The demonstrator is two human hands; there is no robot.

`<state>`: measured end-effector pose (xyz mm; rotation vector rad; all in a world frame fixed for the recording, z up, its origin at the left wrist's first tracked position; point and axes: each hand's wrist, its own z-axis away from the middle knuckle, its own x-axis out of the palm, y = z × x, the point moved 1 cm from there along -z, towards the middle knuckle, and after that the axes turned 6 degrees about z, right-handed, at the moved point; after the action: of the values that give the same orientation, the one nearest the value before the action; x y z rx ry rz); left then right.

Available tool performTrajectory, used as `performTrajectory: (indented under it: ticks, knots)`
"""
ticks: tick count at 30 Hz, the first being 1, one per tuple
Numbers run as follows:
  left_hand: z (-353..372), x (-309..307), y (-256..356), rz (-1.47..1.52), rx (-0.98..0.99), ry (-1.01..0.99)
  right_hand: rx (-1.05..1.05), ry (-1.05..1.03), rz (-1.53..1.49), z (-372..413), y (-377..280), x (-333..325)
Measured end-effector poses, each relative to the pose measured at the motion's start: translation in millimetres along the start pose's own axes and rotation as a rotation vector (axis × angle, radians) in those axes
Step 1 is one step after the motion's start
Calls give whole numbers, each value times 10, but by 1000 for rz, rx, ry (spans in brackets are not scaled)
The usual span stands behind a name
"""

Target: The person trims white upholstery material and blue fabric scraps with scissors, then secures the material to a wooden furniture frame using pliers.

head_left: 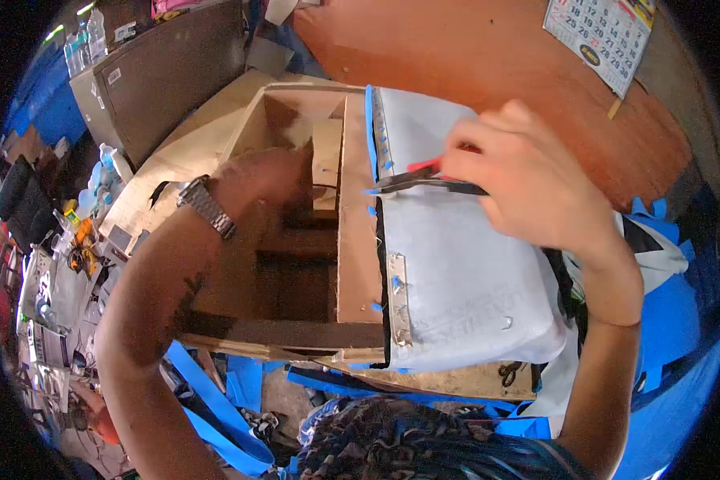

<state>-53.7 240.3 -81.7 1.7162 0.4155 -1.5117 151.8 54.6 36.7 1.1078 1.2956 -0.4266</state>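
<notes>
Grey sheet (464,272), blue tacks (389,165), red-handled tool (424,180)

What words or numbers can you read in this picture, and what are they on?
Calendar: date numbers, such as "22", "28", "29"; its logo is too small to read.
Grey sheet under the right hand and its tool: faint stamped lettering, too blurred to read.
Bottles: labels too small to read.
</notes>
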Motion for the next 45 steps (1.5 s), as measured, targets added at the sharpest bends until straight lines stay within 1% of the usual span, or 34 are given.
performTrajectory:
  ticks: [1, 3, 4, 5, 8, 9, 11, 12, 14, 16, 18, 20, 23, 25, 26, 29, 31, 32, 34, 38, 41, 43, 45]
  knots:
    - [-115, 80, -112, -12, 32, 34, -6, 88, 199, 96, -109, -154]
    - [-216, 166, -296, -65, 67, 46, 179, 252, 257, 287, -175, -225]
    - [-173, 131, -287, -104, 72, 14, 272, 336, 288, 397, -188, -268]
    - [-126, 101, -270, -141, 76, -19, 408, 290, 75, 515, -180, -317]
    - [80, -63, 18, -266, 42, -125, 137, 178, 189, 613, -173, -77]
    - [70, -29, -39, -264, 77, -83, 3, 160, 149, 577, -188, 37]
    - [16, 58, -204, -262, 151, 3, -96, 155, 186, 546, -263, 194]
    - [59, 19, -114, -282, 90, -23, -144, 152, 205, 544, -298, 233]
    - [182, -80, 127, -320, -34, -77, -112, 141, 215, 541, -331, 246]
    - [165, -80, 115, -311, 0, -71, -82, 124, 267, 533, -364, 252]
    - [186, -102, 114, -225, 0, -63, -86, 145, 233, 529, -380, 260]
    - [255, -165, 132, -66, -35, -57, -97, 152, 219, 511, -378, 263]
    - [201, -118, 36, -67, 4, -49, -109, 137, 215, 513, -345, 264]
    - [204, -124, 35, -42, -35, -70, -109, 134, 193, 523, -379, 261]
    - [199, -126, 24, -29, -52, -82, -104, 103, 227, 516, -408, 252]
    - [-248, 244, -423, -137, 193, 6, -63, 9, 277, 553, -510, 205]
    - [-268, 249, -339, -121, 126, -42, -19, -57, 245, 618, -561, 188]
    - [-276, 245, -309, -113, 95, -66, -32, -45, 266, 615, -579, 172]
    - [-201, 200, -295, -94, 129, -24, -60, -23, 308, 596, -610, 147]
    - [-233, 253, -374, -74, 200, 46, 14, -57, 325, 634, -672, 149]
    - [-235, 240, -291, -83, 160, 11, 14, -80, 379, 603, -706, 145]
    - [-298, 279, -300, -46, 171, -4, -2, -97, 389, 584, -694, 149]
    - [-303, 263, -300, -41, 161, -5, 0, -138, 336, 607, -656, 109]
